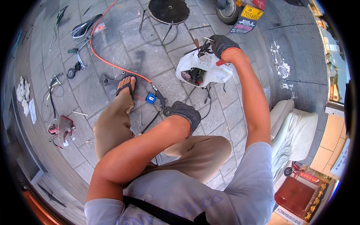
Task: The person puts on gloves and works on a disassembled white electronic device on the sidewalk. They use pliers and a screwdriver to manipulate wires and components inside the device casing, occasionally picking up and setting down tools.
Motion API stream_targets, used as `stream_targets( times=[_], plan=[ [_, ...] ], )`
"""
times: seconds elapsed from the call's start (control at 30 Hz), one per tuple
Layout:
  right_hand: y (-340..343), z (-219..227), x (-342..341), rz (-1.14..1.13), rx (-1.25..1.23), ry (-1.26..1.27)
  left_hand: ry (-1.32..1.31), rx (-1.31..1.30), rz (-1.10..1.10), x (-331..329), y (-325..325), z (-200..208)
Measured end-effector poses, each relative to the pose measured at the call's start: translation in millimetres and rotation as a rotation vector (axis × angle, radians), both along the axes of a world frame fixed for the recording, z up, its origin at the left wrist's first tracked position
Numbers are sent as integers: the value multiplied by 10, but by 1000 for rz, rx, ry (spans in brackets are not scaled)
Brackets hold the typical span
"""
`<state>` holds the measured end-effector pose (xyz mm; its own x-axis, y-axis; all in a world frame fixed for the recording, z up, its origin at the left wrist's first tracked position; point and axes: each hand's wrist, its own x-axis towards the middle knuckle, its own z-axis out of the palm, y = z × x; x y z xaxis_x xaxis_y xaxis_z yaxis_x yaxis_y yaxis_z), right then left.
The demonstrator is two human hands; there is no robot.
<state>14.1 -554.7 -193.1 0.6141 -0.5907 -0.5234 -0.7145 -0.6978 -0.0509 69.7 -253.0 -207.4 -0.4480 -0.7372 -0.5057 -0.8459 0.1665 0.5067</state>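
Note:
My left hand (185, 115), in a dark knit glove, is curled closed at the lower end of an air inflator gun (160, 98). A round blue gauge (150, 98) sits beside the gun, and an orange air hose (120, 67) runs into its upper end. A black hose (153, 122) trails from near my fist. My right hand (223, 45), gloved with an orange cuff, is closed at the far right edge of a cut-open white plastic container (219, 75) with assorted tools in it. A thin metal tip shows by its fingers; what it grips is mostly hidden.
A large wrench (108, 79) lies by my sandalled foot. A bicycle saddle (86, 27), a red device with wires (64, 126) and white rags (23, 90) are spread leftward. A round black-topped stool (168, 10) stands ahead, a parked scooter (228, 12) beyond, a covered seat (296, 131) at right.

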Motion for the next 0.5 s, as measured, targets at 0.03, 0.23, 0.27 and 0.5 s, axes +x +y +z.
stream_targets(
  times=[0.03, 0.23, 0.27, 0.5],
  plan=[
    [89, 46, 69, -79, 39, -36, 3, 0, 10, -7, -7, -2],
    [272, 141, 481, 88, -179, 118, 47, 27, 13, -56, -93, -13],
    [220, 136, 507, 105, -256, 162, 49, 8, 14, -67, -97, -14],
    [-72, 90, 166, 78, -220, 275, 54, -23, 13, -105, -70, -59]
  ],
)
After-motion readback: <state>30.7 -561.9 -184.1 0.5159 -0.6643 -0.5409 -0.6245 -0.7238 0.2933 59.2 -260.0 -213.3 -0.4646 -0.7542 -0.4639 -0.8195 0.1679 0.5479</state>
